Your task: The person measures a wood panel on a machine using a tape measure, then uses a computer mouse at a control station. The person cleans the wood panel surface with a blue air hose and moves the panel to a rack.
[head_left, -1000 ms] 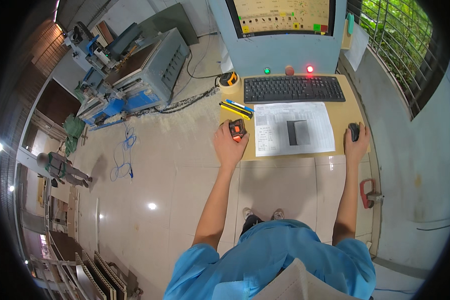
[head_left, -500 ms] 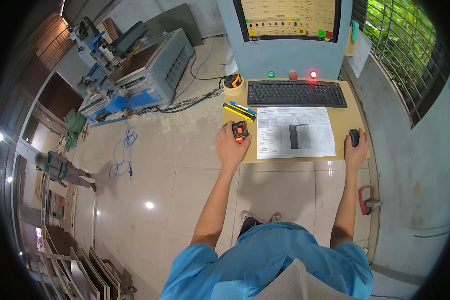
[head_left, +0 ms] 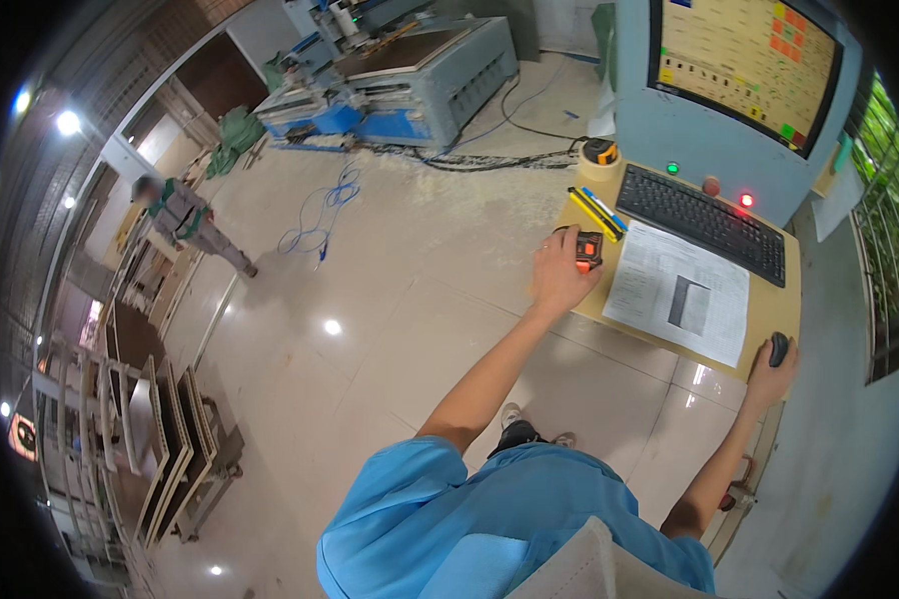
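At the tan desktop [head_left: 772, 307] below the monitor [head_left: 749, 70], we note both hands near the front edge, well apart. Our left hand [head_left: 561, 270] is at the left corner, narrowed about a black-and-orange tape measure [head_left: 589, 251], thumb to one side and fingers to the other. Our right hand [head_left: 771, 371] is at the right corner, cupped over a black mouse [head_left: 778, 348].

Between them we see a printed sheet [head_left: 677, 292] lying flat, a dark rectangle printed on it. Black keyboard [head_left: 704, 222] just behind the sheet, toward the cabinet [head_left: 659, 130]. Near the tape measure, side by side: a yellow-and-black slim tool [head_left: 596, 215] and a blue pen [head_left: 603, 206]. Behind these, a second tape measure [head_left: 600, 151], yellow and black, sits on a cream round roll [head_left: 597, 170].

On the cabinet front, a green light [head_left: 672, 168], a red knob [head_left: 710, 187] and a lit red light [head_left: 746, 200]. Off to our left: a large blue-grey machine [head_left: 440, 90], loose blue cord [head_left: 325, 215] on the floor, and a person in grey [head_left: 182, 215], upright, well away from us.
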A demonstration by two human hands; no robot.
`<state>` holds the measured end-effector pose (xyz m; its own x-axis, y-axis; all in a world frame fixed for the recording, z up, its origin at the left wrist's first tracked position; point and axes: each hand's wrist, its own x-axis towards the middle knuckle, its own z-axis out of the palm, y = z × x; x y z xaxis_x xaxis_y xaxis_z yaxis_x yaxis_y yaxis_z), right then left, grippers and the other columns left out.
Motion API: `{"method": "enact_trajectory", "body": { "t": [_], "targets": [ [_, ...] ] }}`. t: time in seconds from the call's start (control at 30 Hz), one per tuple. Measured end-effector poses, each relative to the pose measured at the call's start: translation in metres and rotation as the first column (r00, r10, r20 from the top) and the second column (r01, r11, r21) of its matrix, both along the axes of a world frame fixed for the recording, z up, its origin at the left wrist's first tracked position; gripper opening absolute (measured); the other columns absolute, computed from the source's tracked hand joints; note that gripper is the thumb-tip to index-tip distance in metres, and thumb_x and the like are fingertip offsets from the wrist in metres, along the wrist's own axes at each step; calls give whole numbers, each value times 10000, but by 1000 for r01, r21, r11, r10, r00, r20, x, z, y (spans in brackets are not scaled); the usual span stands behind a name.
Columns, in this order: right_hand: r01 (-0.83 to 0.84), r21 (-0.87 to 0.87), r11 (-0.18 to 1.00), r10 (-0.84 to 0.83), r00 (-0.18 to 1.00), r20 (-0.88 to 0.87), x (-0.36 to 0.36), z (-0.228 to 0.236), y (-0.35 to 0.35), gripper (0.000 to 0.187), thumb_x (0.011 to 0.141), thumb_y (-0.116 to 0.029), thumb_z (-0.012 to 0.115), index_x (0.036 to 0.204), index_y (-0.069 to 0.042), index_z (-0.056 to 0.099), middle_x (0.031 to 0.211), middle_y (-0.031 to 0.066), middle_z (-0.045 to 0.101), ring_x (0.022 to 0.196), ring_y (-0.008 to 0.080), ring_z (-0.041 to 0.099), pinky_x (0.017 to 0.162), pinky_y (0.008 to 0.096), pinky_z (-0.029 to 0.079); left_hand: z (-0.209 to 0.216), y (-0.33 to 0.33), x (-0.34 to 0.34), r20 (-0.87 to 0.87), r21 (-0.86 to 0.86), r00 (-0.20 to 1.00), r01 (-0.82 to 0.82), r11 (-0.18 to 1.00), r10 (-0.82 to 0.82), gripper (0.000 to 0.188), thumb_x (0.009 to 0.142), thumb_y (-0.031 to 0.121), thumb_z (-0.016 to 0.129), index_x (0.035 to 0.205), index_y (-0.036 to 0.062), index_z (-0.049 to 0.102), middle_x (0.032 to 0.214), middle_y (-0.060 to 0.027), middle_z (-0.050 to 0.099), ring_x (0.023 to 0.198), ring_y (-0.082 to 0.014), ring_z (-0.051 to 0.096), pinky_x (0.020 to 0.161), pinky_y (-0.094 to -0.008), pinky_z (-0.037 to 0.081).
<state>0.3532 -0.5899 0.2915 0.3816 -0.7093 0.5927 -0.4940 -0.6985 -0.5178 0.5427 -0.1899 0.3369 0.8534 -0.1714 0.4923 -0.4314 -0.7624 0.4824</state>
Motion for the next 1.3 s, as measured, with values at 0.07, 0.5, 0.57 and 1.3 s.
{"method": "enact_trajectory", "body": {
  "t": [0.07,0.5,0.57,1.3],
  "targets": [
    [5,17,1000,-6,1000,8,1,2,3,560,890,-330,720,1365,-57,603,1403,252,555,1289,397,534,1074,469,443,-1,0,0,-4,-11,1000,-3,1000,3,795,739,348,829,1377,19,487,1285,-201,569,1185,-385,550,989,-483,452],
    [-13,28,1000,9,988,157,-4,3,-1,553,966,-386,673,1346,7,590,1386,229,569,1275,385,548,1074,456,436,-5,2,2,58,-69,995,88,994,-84,805,731,298,844,1377,-7,472,1287,-219,570,1166,-410,556,994,-495,448],
    [-54,153,987,16,971,239,-4,19,4,543,987,-376,651,1365,5,573,1400,223,559,1291,370,539,1086,449,425,-1,6,1,-18,-96,991,128,987,-131,850,743,294,840,1428,-7,437,1360,-249,520,1205,-421,524,1030,-498,418],
    [-922,160,354,934,338,-119,313,45,497,544,932,-282,666,1431,-96,557,1457,225,528,1381,403,464,1181,504,325,-36,179,164,-50,-746,96,-665,-27,-994,810,1038,650,273,1574,43,274,1585,-170,361,1482,-303,327,1237,-448,178]
  ]
}}
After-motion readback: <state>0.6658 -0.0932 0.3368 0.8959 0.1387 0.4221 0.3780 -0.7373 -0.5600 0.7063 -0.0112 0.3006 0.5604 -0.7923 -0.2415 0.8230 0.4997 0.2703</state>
